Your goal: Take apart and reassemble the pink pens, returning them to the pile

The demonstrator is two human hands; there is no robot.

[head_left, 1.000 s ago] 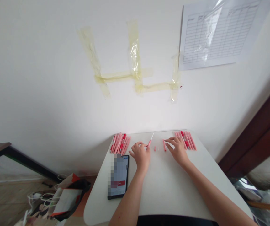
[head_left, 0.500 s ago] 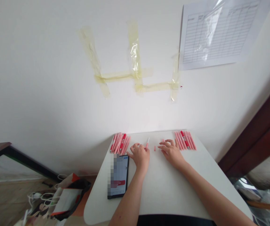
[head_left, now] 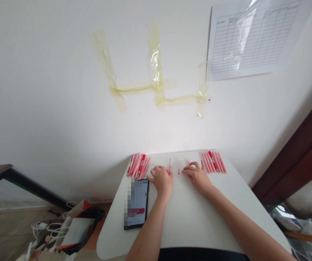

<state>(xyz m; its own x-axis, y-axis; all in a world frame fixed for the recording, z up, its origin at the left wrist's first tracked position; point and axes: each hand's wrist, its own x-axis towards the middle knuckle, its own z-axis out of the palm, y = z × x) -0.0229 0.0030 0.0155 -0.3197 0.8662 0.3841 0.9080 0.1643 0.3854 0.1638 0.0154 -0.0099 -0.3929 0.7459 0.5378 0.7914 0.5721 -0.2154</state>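
Observation:
Over the white table [head_left: 194, 221], my left hand [head_left: 161, 178] is closed with curled fingers. Its thumb and forefinger rest on the lower end of a pink pen part [head_left: 170, 166] with a white upper end. My right hand [head_left: 198, 177] lies palm down, fingers spread and slightly bent. Just beyond its fingers a pink piece [head_left: 188, 162] shows, mostly hidden. Between the two hands sits a tiny pink piece [head_left: 179, 171], touched by neither.
Pink pens with some red ones lie in a left bunch [head_left: 138, 166] and a right row [head_left: 214, 162]. A phone [head_left: 137, 203] rests beside my left forearm. The white wall [head_left: 172, 130] rises behind the table. Bags and cables [head_left: 71, 228] are on the floor at left.
The fingertips of my right hand have shifted slightly left and drawn in. My left hand and the pen part stay almost in place.

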